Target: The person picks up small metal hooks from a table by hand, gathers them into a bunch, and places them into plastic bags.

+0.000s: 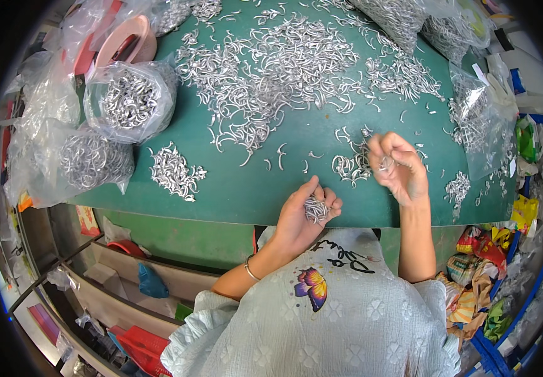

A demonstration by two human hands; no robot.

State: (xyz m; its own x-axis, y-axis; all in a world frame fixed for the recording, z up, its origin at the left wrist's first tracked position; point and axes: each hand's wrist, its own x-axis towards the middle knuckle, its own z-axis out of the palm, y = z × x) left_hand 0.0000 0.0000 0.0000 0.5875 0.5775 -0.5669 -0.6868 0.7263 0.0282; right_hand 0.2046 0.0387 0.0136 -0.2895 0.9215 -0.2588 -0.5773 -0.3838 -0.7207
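My left hand (298, 218) is half closed, palm up, just above the table's near edge. It cups a handful of small silvery curved pieces (315, 210), hook-like and metallic in look. Over to the right, my right hand (403, 173) is raised with its fingers curled together. A blurred silvery bit (386, 164) shows between those fingers; its exact shape is hard to make out. Beside the right hand lies a small heap of the same curved pieces (350, 168). A few loose ones (281, 157) are scattered between that heap and the large spread farther back.
A wide spread of curved pieces (284, 69) covers the far middle of the green table (234, 182). Smaller piles lie at left (176, 173) and right (457, 188). Filled clear bags (130, 100) and a pink basin (127, 41) stand left; another bag (482, 119) lies right.
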